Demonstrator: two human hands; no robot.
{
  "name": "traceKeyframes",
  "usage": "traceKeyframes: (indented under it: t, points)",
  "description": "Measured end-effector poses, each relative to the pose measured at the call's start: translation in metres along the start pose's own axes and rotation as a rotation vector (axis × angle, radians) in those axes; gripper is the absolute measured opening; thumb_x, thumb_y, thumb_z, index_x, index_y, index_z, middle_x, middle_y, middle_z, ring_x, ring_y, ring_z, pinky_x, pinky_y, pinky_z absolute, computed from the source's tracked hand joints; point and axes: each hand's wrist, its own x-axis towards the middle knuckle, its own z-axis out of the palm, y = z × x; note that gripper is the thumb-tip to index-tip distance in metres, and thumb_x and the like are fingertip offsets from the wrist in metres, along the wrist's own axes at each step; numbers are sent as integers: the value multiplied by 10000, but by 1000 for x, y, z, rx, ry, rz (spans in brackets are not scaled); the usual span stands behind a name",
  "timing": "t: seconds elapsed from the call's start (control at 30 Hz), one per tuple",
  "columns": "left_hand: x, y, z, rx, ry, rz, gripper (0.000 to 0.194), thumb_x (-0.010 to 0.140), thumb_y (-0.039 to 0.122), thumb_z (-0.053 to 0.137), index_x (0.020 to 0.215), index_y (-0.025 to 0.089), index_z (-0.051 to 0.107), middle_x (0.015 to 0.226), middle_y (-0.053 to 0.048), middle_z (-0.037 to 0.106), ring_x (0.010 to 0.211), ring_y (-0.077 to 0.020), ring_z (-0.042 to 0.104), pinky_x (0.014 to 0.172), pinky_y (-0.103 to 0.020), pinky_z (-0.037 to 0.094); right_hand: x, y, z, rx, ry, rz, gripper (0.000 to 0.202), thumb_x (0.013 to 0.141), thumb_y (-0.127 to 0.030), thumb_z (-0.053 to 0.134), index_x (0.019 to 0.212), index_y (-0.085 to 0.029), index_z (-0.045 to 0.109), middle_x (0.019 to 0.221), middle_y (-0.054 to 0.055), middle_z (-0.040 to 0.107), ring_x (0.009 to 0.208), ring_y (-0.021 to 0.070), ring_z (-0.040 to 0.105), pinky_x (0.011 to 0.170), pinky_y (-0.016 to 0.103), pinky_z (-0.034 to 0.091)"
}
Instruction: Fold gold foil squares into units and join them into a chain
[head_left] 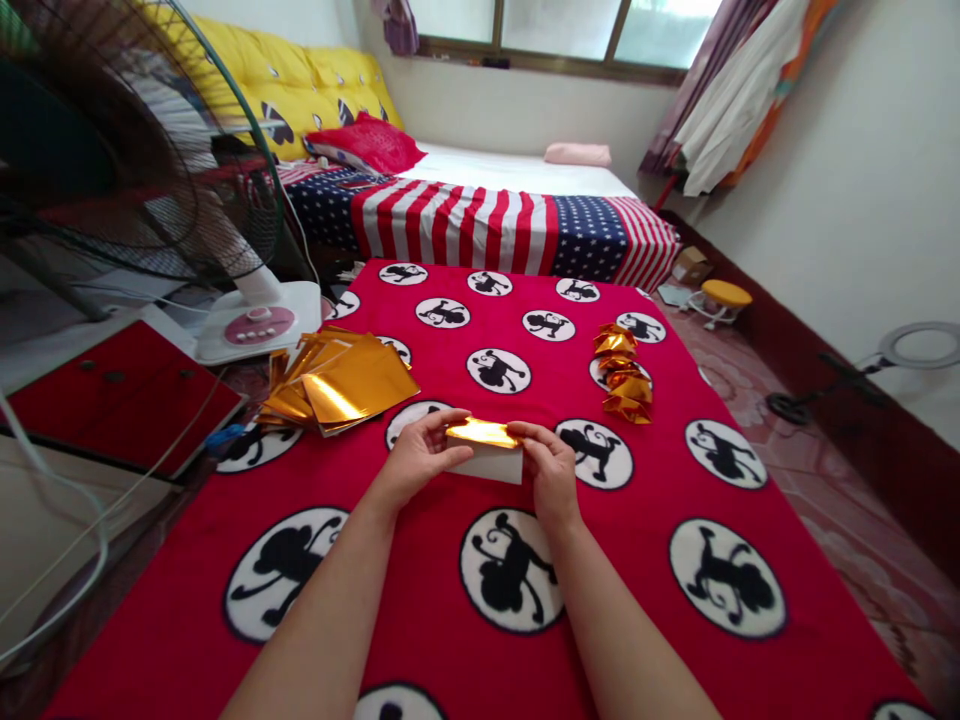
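Note:
Between my two hands is a sheet of gold foil paper (486, 464), its far part rolled or folded over so the gold side shows and the white back faces me below. My left hand (421, 452) pinches its left end between thumb and fingers. At the right end, my right hand (550, 468) grips the paper the same way. To the left lies a loose pile of flat gold foil sheets (360, 378). Several folded gold paper pieces (627, 378) sit in a row at the right.
A red cloth with monkey prints (480, 330) covers the table. On the left stands a fan (255, 310) with a white base. Beyond the table is a bed (480, 220) with a red pillow (367, 145). A yellow stool (726, 293) and ring light (922, 345) are at the right.

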Motion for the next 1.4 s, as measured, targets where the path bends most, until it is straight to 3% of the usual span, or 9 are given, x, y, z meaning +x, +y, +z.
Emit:
traceKeyframes:
  t: [0.1, 0.2, 0.5, 0.63, 0.83, 1.0, 1.13, 1.23, 1.4]
  points:
    - [1, -2, 0, 13, 19, 6, 543, 616, 283, 813, 1125, 160, 668, 1128, -103, 686, 1017, -240, 665, 838, -304, 546, 0, 0, -1, 148, -45, 56, 320, 688, -206, 550, 957, -206, 724, 873, 35, 723, 717, 160, 651, 620, 260, 511]
    - [2, -4, 1, 34, 83, -17, 446, 669, 335, 776, 1068, 153, 694, 1012, -87, 713, 910, -210, 674, 740, -262, 542, -1, -3, 1, 77, -28, -1, 305, 673, -183, 609, 956, -214, 718, 876, 20, 718, 755, 152, 642, 649, 244, 497]
    - [5, -10, 2, 141, 199, 49, 304, 770, 434, 680, 833, 141, 733, 732, -16, 670, 674, -141, 599, 579, -205, 454, 0, -4, 4, -132, 5, -96, 222, 805, -406, 669, 823, -188, 711, 744, 1, 653, 680, 137, 567, 636, 245, 446]
    - [5, -13, 3, 211, 217, 91, 282, 772, 402, 676, 883, 148, 730, 796, -36, 703, 733, -168, 636, 647, -234, 485, 0, 0, 3, -184, 14, -107, 251, 817, -420, 654, 751, -180, 685, 714, 0, 633, 659, 137, 553, 615, 247, 435]
    - [4, -14, 8, 365, 322, 130, 352, 755, 298, 688, 1074, 182, 597, 748, -12, 691, 684, -164, 664, 646, -247, 504, 5, 0, 7, -188, 110, -119, 259, 764, -342, 709, 961, -195, 629, 711, -13, 644, 650, 143, 599, 600, 240, 444]
    - [3, -13, 11, 230, 272, 99, 394, 757, 296, 691, 1083, 215, 485, 734, 24, 675, 651, -153, 682, 598, -221, 506, 11, 0, 3, -179, 124, -160, 144, 790, -307, 670, 864, -207, 598, 682, -31, 632, 628, 129, 578, 606, 235, 425]
    - [4, -15, 11, 103, 266, 43, 345, 752, 325, 695, 1004, 216, 486, 750, 23, 680, 621, -143, 682, 538, -195, 485, 12, 0, -5, -267, -30, -218, 138, 823, -234, 574, 764, -199, 694, 827, 20, 682, 814, 169, 626, 771, 291, 474]
    - [5, -15, 11, 68, 331, 25, 382, 712, 317, 724, 970, 217, 461, 717, 40, 657, 622, -148, 691, 535, -193, 494, 11, -4, -8, -305, -133, -277, 222, 818, -160, 527, 852, -224, 737, 1005, 49, 672, 993, 194, 622, 853, 317, 488]
    - [7, -14, 11, 53, 417, -1, 429, 659, 300, 742, 949, 206, 441, 715, 38, 638, 659, -167, 711, 578, -225, 534, 9, -11, -8, -493, -159, -464, 350, 796, -105, 580, 1054, -292, 726, 1353, 74, 480, 1167, 229, 537, 825, 336, 524]
